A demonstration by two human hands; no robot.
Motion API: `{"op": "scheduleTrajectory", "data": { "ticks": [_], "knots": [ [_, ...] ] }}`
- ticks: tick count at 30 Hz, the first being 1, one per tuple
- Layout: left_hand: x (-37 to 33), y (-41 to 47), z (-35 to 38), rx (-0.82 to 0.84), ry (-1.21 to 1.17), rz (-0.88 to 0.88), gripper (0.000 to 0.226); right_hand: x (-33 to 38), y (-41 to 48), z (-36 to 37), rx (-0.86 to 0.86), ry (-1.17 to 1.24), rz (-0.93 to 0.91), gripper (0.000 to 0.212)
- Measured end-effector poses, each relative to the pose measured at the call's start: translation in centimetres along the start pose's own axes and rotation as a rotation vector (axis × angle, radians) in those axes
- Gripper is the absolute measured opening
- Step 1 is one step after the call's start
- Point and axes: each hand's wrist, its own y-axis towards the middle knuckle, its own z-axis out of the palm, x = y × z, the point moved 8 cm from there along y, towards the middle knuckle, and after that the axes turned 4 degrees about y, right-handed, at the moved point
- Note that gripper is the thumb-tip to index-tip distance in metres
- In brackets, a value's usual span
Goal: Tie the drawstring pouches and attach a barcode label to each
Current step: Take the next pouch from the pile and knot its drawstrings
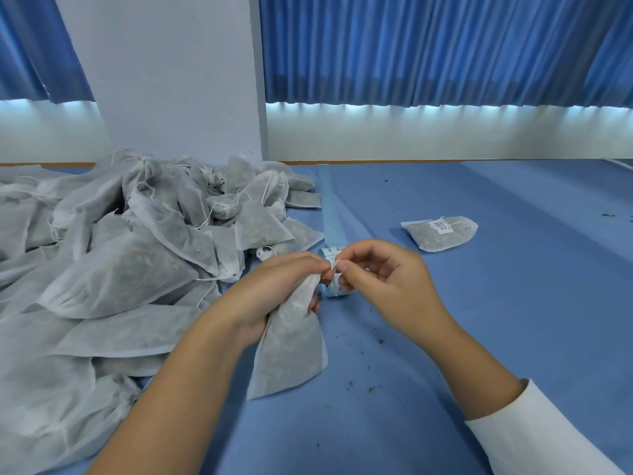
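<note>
Left hands-side: left hand [274, 293] is closed around the gathered neck of one drawstring pouch [291, 347], held near counter centre, just right of the pile. The pouch's long axis runs near-to-far, with the neck at the far end tilted slightly right and the flat bottom edge toward the camera, slightly left. Can't tell if the bottom edge touches the counter [496, 330]. Right hand [380, 272] has thumb and forefinger pinched on the white drawstring [334, 266] right at the neck, other fingers loosely curled. The two hands almost meet there. White sleeve [534, 430] on the right forearm, left forearm bare. The label roll [337, 293] sits just behind the hands, partly hidden, with barcodes visible on its top. Its blue backing strip [329, 207] trails straight away toward the far edge. One finished pouch [435, 240] lies flat well to the right, long axis roughly left-right, barcode label [442, 226] on its upper face. Can't tell which end is its neck. A big pile of pouches [120, 262] fills the left side, orientations mixed and strings loose. Dark crumbs [363, 385] are scattered on the blue surface. Blue curtains [428, 46] hang behind.
</note>
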Motion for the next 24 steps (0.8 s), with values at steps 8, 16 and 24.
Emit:
{"op": "scheduleTrajectory", "data": {
  "ticks": [8, 16, 24],
  "knots": [
    [0.5, 0.2, 0.0, 0.015, -0.009, -0.003, 0.024, -0.1, 0.1, 0.0, -0.011, 0.111, 0.032, 0.009],
    [0.3, 0.4, 0.4, 0.022, -0.032, 0.032, 0.024, 0.2, 0.3, -0.1, -0.012, 0.064, 0.031, 0.016],
    [0.5, 0.7, -0.7, -0.096, -0.135, 0.032, 0.013, -0.5, 0.6, -0.8, -0.045, 0.16, 0.08, 0.012]
  ]
}}
